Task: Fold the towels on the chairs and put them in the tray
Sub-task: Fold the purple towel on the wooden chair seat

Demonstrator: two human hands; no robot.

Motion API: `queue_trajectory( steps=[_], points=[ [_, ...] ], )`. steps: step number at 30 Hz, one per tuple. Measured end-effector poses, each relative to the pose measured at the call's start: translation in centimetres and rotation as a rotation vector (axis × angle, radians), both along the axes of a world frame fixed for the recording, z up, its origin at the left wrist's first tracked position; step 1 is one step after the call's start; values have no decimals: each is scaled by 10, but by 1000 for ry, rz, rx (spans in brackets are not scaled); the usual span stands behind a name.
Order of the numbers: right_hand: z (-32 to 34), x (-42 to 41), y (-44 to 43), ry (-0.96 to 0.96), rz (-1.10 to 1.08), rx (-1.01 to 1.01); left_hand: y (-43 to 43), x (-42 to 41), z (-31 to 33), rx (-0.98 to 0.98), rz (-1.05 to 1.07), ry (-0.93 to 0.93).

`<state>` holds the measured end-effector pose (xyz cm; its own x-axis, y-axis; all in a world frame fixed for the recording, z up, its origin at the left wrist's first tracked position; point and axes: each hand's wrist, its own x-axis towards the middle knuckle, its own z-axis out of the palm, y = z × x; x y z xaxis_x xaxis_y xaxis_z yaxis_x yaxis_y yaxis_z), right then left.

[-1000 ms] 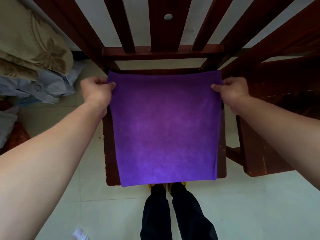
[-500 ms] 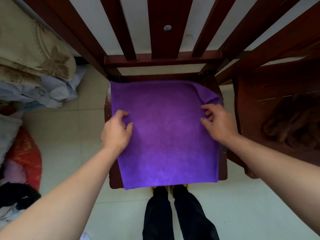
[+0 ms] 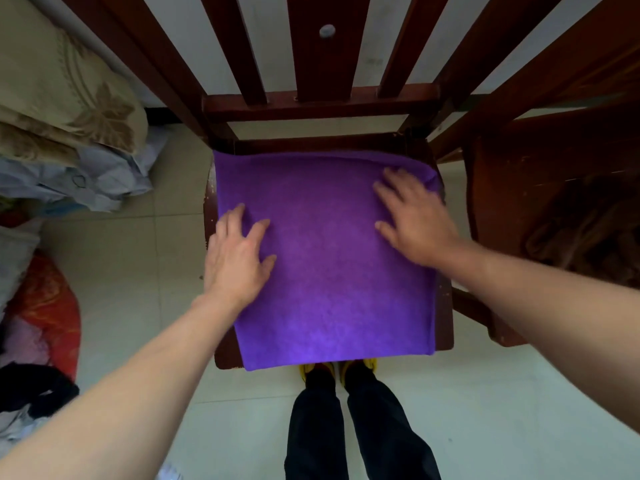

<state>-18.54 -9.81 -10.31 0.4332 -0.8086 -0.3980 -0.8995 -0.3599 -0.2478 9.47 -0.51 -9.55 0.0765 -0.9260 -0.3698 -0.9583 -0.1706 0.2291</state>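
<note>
A purple towel [image 3: 325, 268] lies spread flat over the seat of a dark wooden chair [image 3: 318, 109], covering nearly the whole seat and reaching just past its front edge. My left hand [image 3: 239, 258] rests flat on the towel's left side, fingers spread. My right hand [image 3: 414, 216] presses flat on the towel's right side, fingertips near the far right corner, which is slightly rumpled. A brown towel [image 3: 581, 226] lies bunched on the seat of a second wooden chair [image 3: 491, 188] to the right. No tray is in view.
A pile of folded bedding and clothes [image 3: 62, 133] sits to the left, with a red bundle [image 3: 45, 313] and dark cloth on the floor below it. My legs in dark trousers [image 3: 349, 420] stand on pale tiles in front of the chair.
My hands let go of the towel's far corners, which they held up a second ago. The towel now lies on the seat, and both hands have flattened on it.
</note>
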Motion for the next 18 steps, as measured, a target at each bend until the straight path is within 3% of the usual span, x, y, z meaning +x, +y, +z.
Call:
queue_trajectory(
  steps=[4, 7, 9, 11, 18],
  points=[
    [4, -25, -39, 117, -187, 10, -39, 24, 3, 192, -119, -87],
    [16, -24, -48, 140, -352, -61, -63, 33, 6, 216, -143, -123],
    [20, -16, -42, 100, -225, -142, -74, 34, 5, 162, -97, -106],
    [14, -7, -33, 89, -93, -95, -80, 33, 2, 118, -83, -123],
    [4, -15, -37, 139, -214, -21, -83, 29, 3, 110, -18, -173]
  ],
)
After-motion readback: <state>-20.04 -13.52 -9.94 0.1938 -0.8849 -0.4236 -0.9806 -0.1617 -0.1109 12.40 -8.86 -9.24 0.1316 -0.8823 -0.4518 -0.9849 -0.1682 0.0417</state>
